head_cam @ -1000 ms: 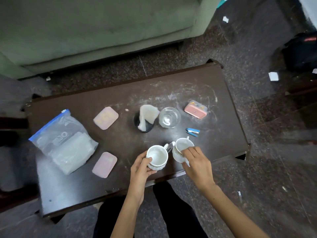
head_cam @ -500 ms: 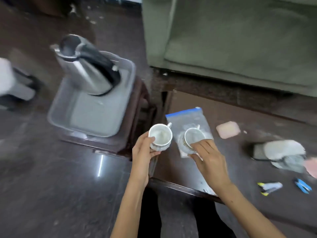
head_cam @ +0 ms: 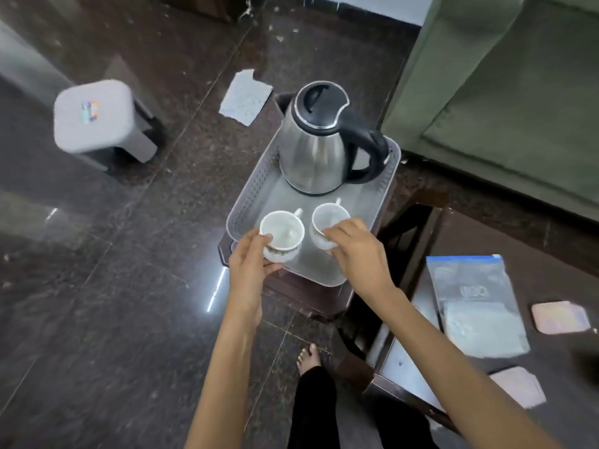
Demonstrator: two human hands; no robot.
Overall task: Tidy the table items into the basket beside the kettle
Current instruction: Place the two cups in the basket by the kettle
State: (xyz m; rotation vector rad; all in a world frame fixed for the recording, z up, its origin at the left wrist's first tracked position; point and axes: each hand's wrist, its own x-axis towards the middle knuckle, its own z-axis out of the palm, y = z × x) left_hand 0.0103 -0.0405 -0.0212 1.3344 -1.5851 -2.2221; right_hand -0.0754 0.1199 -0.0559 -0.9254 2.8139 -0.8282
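Observation:
A grey perforated basket sits on a small dark side table, with a steel kettle standing in its far end. My left hand grips a white cup by its rim, over the basket's near left part. My right hand grips a second white cup just to the right of the first, also over the basket. Both cups are upright with handles pointing away. Whether they touch the basket floor I cannot tell.
To the right is the dark coffee table with a zip bag and two pink pads on it. A green sofa stands behind. A grey stool and a paper scrap are on the floor. My foot is below.
Both hands have carried the two cups left from the coffee table to over the basket beside the kettle. My view has swung left with them.

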